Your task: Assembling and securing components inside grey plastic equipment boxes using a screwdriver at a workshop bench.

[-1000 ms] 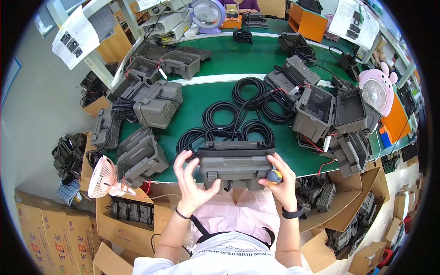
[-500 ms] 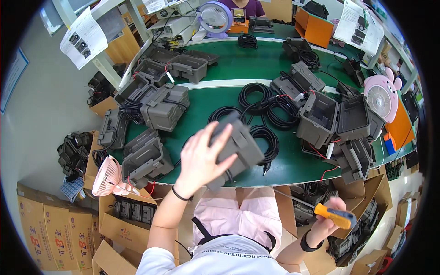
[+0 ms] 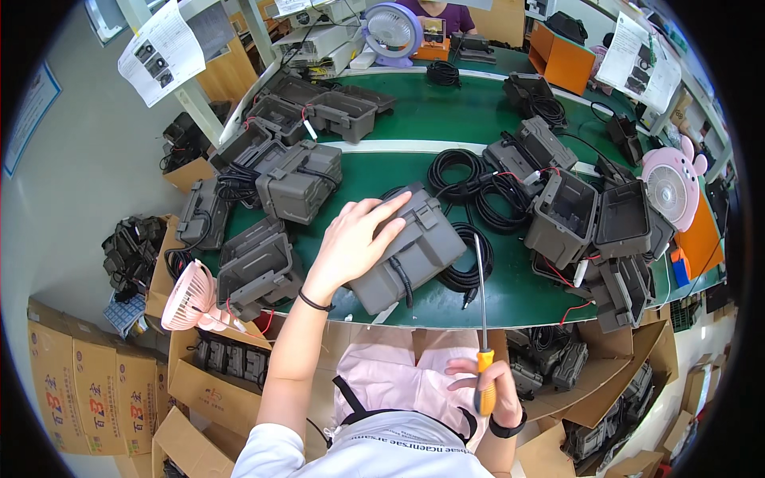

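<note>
On the near edge of the green table sits a closed dark grey plastic box (image 3: 421,253) with a clasp on its side and a short black cable coming out. My left hand (image 3: 360,241) grips its upper left part, thumb and fingers spread over the lid. In front of my lap my right hand (image 3: 500,388) holds a screwdriver (image 3: 485,368) by its orange and yellow handle. The long metal shaft points up and away, its tip just right of the box, in front of a coiled black cable (image 3: 466,263).
Open grey boxes (image 3: 562,219) with red wires stack up at the right, more grey boxes (image 3: 299,182) at the left. A pink fan (image 3: 190,296) clips to the left edge; another pink fan (image 3: 671,187) stands right. Cartons (image 3: 215,382) flank my legs. Across the table sits a person (image 3: 453,17).
The grey box has turned and settled onto the table under my left hand. My right hand has moved left, and the screwdriver has swung to point up toward the table.
</note>
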